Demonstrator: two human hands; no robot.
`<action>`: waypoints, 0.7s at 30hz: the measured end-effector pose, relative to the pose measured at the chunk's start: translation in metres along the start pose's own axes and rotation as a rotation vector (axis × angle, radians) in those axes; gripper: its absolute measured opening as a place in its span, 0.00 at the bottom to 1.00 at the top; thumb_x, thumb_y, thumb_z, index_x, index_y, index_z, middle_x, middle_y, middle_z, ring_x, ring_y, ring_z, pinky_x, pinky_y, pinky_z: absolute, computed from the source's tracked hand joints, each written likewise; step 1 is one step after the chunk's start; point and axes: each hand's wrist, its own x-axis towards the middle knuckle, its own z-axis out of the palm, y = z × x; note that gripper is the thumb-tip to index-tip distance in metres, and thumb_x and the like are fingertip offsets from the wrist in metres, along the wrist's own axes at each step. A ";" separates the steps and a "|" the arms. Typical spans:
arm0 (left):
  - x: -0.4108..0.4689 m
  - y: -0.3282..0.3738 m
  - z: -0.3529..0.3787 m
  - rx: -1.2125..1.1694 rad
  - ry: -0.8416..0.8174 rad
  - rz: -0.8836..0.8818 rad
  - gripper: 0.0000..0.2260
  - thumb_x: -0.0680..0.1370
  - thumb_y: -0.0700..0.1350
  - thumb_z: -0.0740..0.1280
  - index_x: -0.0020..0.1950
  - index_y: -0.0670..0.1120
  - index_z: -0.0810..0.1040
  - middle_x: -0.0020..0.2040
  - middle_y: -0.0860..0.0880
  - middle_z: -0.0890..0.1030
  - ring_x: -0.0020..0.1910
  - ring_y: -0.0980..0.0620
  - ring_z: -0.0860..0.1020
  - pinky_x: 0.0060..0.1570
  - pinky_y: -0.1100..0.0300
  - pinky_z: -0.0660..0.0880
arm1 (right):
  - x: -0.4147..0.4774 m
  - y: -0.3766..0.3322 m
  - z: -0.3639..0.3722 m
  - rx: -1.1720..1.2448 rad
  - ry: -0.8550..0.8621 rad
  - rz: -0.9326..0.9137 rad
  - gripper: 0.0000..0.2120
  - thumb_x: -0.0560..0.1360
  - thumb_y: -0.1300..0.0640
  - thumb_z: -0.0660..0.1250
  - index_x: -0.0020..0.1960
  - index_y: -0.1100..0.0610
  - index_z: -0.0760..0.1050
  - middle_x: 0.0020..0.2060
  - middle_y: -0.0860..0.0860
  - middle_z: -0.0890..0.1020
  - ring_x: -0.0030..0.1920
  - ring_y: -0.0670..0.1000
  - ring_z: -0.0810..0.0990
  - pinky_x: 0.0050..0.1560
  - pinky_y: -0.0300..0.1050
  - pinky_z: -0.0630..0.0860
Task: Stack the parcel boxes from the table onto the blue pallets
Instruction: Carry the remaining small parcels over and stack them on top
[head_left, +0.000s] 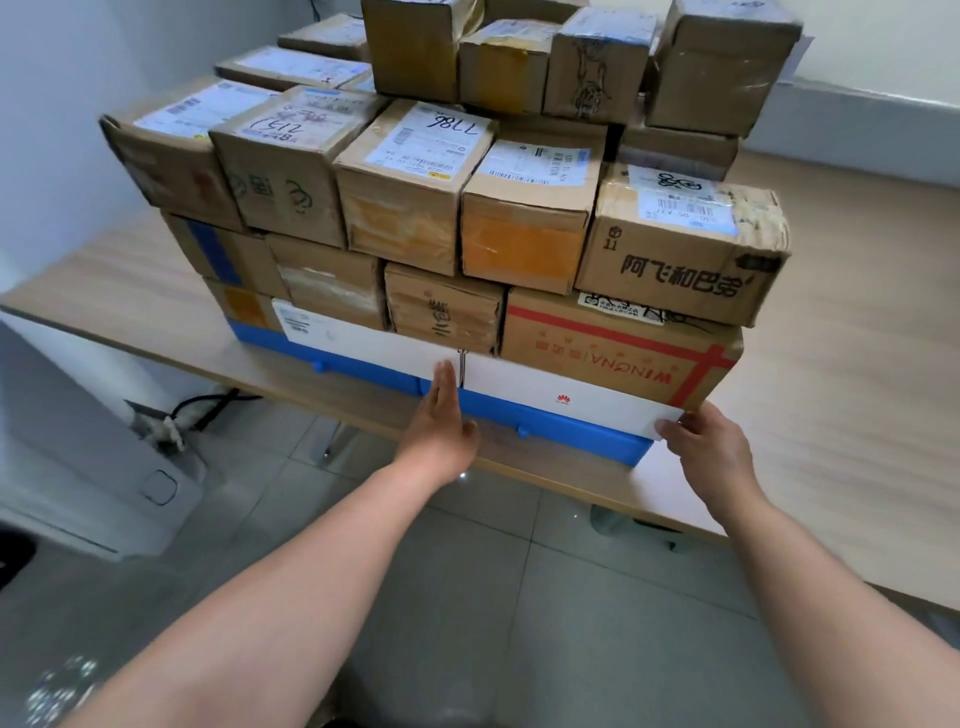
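Several brown cardboard parcel boxes (405, 187) are stacked in layers on blue pallets (561, 431) that lie on a wooden table (857, 415). Along the stack's front bottom stand two flat white boxes. One is at the left (358, 338); the right one carries a small red logo (566, 400). My right hand (711, 457) grips the lower right corner of that right white box. My left hand (441, 421) is flat with straight fingers, its fingertips at the seam between the two white boxes. A large brown box with red tape (613, 343) sits just behind the right white box.
The table edge runs diagonally in front of the pallets, with bare wood to the right. Grey floor tiles (467, 571) lie below. A white cabinet (78, 441) and black cables (208, 405) are at the left under the table. White walls stand behind.
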 end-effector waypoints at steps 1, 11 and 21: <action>0.000 -0.001 0.001 -0.001 0.004 0.002 0.34 0.81 0.42 0.56 0.77 0.51 0.35 0.77 0.54 0.38 0.74 0.47 0.60 0.62 0.55 0.70 | 0.001 0.000 0.000 0.006 0.002 0.002 0.09 0.78 0.60 0.64 0.56 0.51 0.75 0.51 0.49 0.81 0.51 0.55 0.77 0.54 0.51 0.74; 0.007 -0.009 0.007 0.022 0.039 0.019 0.35 0.81 0.43 0.57 0.76 0.53 0.33 0.77 0.56 0.38 0.71 0.46 0.66 0.54 0.57 0.74 | 0.006 0.002 0.001 0.004 -0.019 0.016 0.09 0.77 0.61 0.65 0.56 0.52 0.76 0.49 0.48 0.82 0.48 0.55 0.78 0.57 0.56 0.75; 0.005 -0.066 -0.029 0.005 0.103 0.007 0.38 0.77 0.62 0.59 0.78 0.51 0.41 0.78 0.53 0.46 0.77 0.49 0.49 0.72 0.48 0.60 | -0.032 0.000 0.041 -0.476 0.042 0.035 0.10 0.78 0.52 0.63 0.50 0.59 0.73 0.43 0.53 0.79 0.39 0.52 0.74 0.36 0.44 0.67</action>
